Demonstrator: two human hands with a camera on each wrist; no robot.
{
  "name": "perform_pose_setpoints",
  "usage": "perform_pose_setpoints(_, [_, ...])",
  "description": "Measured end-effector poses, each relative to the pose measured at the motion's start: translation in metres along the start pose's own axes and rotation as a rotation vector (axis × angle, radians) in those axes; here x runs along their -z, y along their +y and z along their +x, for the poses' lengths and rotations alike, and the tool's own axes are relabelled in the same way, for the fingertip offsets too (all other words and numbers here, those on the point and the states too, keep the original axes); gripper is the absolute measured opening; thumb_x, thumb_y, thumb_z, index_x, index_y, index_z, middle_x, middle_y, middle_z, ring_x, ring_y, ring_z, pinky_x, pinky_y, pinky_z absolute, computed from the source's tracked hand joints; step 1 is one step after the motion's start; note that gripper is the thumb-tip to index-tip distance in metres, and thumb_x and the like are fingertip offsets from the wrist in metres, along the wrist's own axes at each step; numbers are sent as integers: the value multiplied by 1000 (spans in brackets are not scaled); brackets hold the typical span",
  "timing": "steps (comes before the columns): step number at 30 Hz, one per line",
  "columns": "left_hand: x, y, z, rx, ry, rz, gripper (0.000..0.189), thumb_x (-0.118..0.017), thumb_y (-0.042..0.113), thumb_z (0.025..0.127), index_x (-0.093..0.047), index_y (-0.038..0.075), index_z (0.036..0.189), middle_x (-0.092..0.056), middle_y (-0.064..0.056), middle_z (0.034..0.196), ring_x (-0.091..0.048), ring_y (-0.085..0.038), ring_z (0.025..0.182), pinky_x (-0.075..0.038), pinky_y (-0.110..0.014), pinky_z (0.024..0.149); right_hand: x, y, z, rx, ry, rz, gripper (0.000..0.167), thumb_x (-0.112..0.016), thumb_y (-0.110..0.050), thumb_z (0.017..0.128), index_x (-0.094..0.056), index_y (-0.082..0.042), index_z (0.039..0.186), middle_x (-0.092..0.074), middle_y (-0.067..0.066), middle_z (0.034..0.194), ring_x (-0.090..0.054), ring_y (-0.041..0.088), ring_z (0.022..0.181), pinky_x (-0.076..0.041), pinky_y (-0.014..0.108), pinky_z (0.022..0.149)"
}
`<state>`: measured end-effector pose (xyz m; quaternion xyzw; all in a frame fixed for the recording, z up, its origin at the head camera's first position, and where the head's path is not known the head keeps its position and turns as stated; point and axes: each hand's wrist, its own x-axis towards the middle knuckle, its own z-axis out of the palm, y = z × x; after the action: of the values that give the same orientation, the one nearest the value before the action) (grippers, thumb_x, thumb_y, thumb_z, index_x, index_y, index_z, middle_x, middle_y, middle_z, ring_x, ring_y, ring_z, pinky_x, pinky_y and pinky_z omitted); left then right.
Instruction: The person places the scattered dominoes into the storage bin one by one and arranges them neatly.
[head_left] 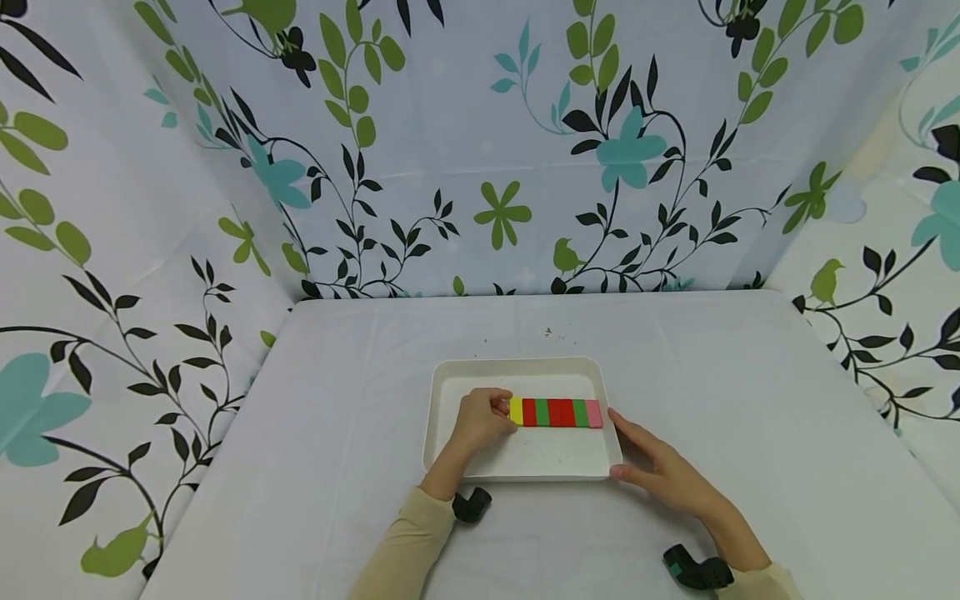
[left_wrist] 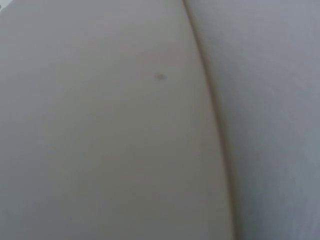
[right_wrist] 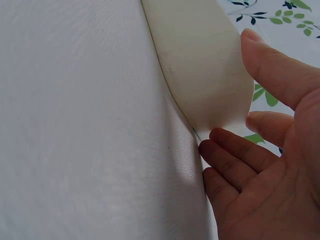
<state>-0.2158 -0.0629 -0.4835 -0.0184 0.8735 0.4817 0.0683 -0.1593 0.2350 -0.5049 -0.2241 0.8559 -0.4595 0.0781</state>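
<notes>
A row of several flat coloured blocks point(head_left: 561, 412) lies side by side in a white tray point(head_left: 540, 457), with red and green in the middle and a pink block point(head_left: 594, 414) at the right end. At the left end, my left hand point(head_left: 480, 417) pinches the yellow block point(head_left: 516, 412) between thumb and fingers, at its far and near edges. My right hand point(head_left: 667, 475) rests against the outside of the tray's right wall, fingers lightly bent and spread along it. The right wrist view shows its fingertips point(right_wrist: 215, 136) at the tray wall. Left fingers are out of the left wrist view.
The tray stands on a white-clothed table point(head_left: 352, 392). Small dark crumbs point(head_left: 549, 333) lie behind it. A leaf-patterned curtain point(head_left: 465, 108) encloses the back and sides. Black wrist cameras point(head_left: 472, 505) sit on both wrists.
</notes>
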Motion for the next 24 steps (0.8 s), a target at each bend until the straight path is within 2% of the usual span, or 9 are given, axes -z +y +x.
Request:
perform_pose_setpoints(15, [-2,-1,1,-13,-10,24,47,-79,-5,73,-67,-3,119,-58,-5,79,-51,-15,71,-48,-23,66,0,0,0,12,3,5,81,-71,-33,88,-28,-14,155,-29,16,159,-18,-21,132,-19,3,101])
perform_pose_setpoints(24, [-2,-1,1,-37,-29,60,54,-79,-5,73,-63,-4,125,-56,-5,80,-50,-15,73,-45,-21,65,0,1,0,-9,0,-22,80,-70,-35,89,-27,-19,155,-29,14,159,-20,-15,135,-20,5,102])
